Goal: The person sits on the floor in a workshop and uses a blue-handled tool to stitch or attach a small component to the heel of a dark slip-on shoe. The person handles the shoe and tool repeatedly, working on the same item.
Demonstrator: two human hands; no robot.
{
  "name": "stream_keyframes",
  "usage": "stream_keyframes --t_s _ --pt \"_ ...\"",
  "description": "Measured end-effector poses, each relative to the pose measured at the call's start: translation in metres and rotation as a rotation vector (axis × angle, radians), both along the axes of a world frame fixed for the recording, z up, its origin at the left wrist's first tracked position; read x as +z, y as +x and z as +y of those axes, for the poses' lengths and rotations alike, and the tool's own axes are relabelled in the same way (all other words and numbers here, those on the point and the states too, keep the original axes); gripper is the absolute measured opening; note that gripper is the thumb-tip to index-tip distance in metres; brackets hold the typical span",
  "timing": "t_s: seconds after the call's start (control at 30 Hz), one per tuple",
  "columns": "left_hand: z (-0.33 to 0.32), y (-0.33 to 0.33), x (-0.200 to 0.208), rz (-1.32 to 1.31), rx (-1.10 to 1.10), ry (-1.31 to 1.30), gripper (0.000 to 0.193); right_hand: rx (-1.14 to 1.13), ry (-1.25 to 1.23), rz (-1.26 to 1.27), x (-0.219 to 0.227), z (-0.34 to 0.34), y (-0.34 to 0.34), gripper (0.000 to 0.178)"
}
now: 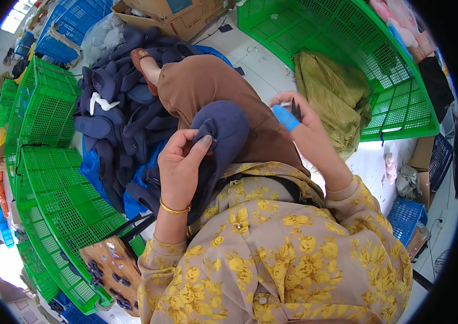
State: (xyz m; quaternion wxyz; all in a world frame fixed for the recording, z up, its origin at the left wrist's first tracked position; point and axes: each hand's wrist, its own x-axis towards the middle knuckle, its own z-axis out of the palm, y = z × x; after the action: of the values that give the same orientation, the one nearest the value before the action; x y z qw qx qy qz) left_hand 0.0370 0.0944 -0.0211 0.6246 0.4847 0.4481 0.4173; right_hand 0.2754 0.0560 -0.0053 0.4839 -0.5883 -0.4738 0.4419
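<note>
My left hand pinches the edge of a navy fabric slipper between thumb and fingers, holding it above my lap. The slipper's rounded end points up and away from me. To the right, my right hand is raised apart from the slipper, with a blue cover around its thumb. Small dark thread snips sit in that hand, their pointed tips showing between thumb and fingers. A large heap of similar navy slippers lies on the left beside my leg.
Green plastic crates line the left side. A large green crate at the far right has an olive sack against it. Cardboard boxes stand at the back. Small dark pieces lie on a wooden board at lower left.
</note>
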Motion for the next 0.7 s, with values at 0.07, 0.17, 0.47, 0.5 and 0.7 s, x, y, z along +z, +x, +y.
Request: stream_keyframes --t_s 0.07,0.17,0.47,0.5,0.7 --pt "0.0 0.0 0.0 0.018 -0.004 0.004 0.011 -0.076 0.044 -0.387 -0.007 -0.001 0.018 0.014" --pt "0.002 -0.001 0.0 0.037 -0.007 0.001 0.01 -0.054 0.076 -0.698 0.002 -0.01 0.022 0.014" --pt "0.003 -0.001 -0.001 -0.009 -0.021 -0.02 0.009 0.39 0.093 -0.438 0.01 -0.01 -0.03 0.027" --pt "0.003 -0.001 0.0 -0.004 -0.026 -0.015 0.009 0.413 0.149 -0.493 0.007 -0.008 -0.032 0.029" --pt "0.002 -0.001 0.0 -0.036 -0.005 -0.023 0.01 0.339 0.231 -0.475 0.005 -0.005 -0.041 0.032"
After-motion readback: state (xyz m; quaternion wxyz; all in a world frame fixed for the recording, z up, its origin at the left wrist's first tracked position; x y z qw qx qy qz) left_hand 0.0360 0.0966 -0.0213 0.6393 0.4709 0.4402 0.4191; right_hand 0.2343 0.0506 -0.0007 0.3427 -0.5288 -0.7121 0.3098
